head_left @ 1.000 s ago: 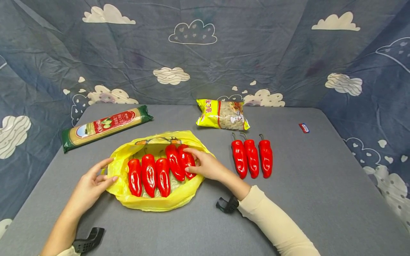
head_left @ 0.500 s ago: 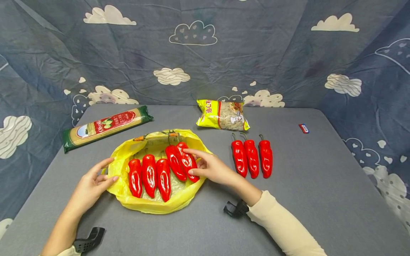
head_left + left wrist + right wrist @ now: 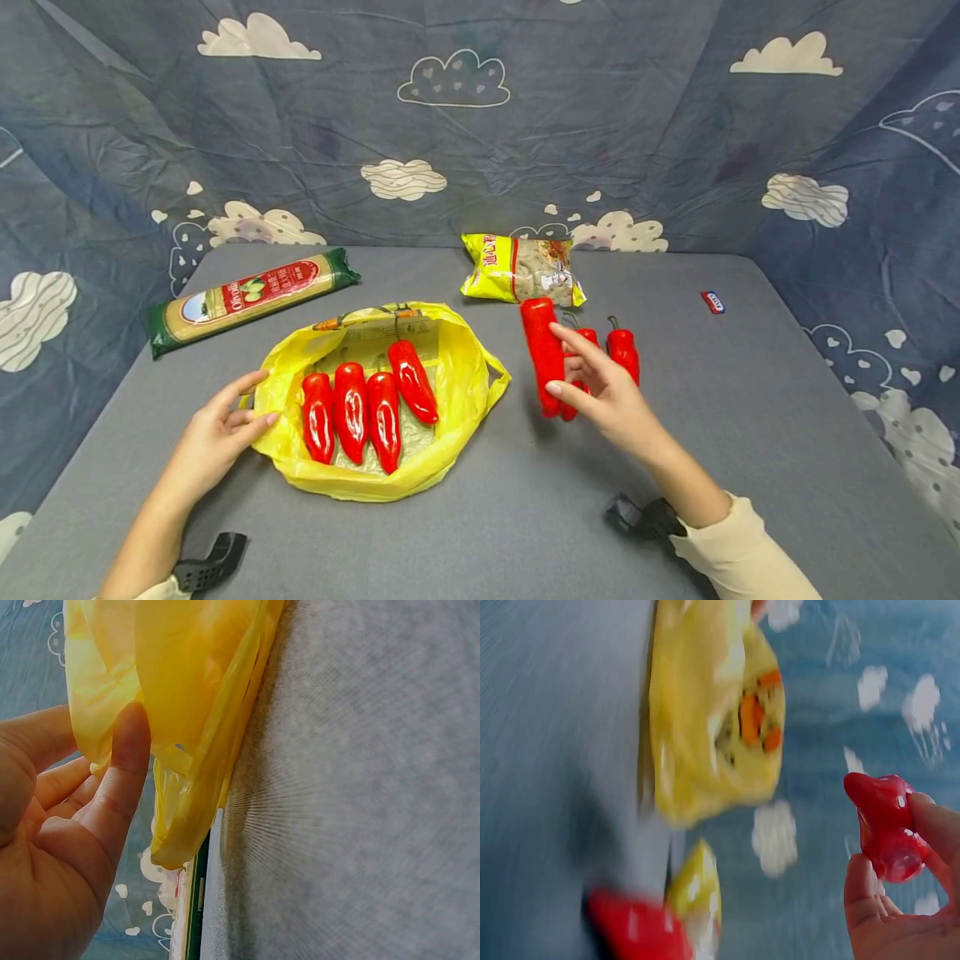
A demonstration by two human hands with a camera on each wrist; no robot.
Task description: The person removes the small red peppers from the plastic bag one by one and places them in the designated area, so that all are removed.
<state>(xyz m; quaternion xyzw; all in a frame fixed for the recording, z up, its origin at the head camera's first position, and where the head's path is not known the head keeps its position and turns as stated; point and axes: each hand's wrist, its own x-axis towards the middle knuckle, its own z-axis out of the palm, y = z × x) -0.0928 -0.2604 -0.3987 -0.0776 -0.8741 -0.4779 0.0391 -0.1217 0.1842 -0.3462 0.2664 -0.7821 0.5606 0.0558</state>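
Note:
A yellow plastic bag lies open at the left centre, with several red peppers side by side inside it. My left hand pinches the bag's left rim between thumb and fingers; the left wrist view shows the thumb against the yellow film. To the right of the bag, my right hand grips one red pepper raised in front of other peppers. In the right wrist view this pepper sits between thumb and fingers. Behind it are two more peppers, partly covered by the hand.
A green-ended pasta pack lies at the back left. A yellow snack-like bag is at the back centre. A small red and blue packet lies at the right. Patterned cloth hangs behind the grey table.
My right hand has lifted the rightmost pepper out of the yellow bag and carried it right, beside the peppers on the table. The bag's right handle now stands out. My left hand has stayed put.

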